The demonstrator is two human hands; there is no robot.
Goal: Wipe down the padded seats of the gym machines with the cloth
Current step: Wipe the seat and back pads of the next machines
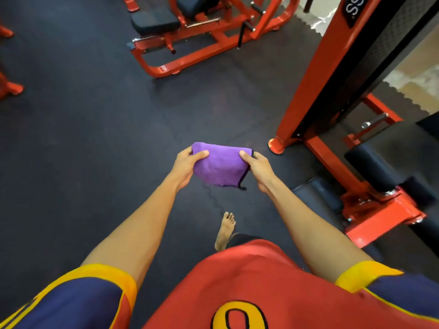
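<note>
Dim, soft overall blur, wide-angle bending at edges.

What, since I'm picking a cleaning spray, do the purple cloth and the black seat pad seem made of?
Purple cloth: soft matte fabric, probably microfibre; fuzzy nap, dark stitched hem, hangs limp. Black seat pad: likely vinyl over foam; smooth, faintly shiny skin, rounded cushioned edges.

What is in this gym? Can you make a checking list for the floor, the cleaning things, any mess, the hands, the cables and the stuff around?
Surface: dark rubber floor, seams showing.
Job's things: purple cloth held in the air; black padded seat on the red machine ahead, untouched.
Clutter: nothing seen.
Grippers: left hand grips the cloth's left edge; right hand grips its right edge.
Cables: nothing seen.
Surroundings: red upright frame on the right, black roller pad beside it; bare foot on the floor.
</note>
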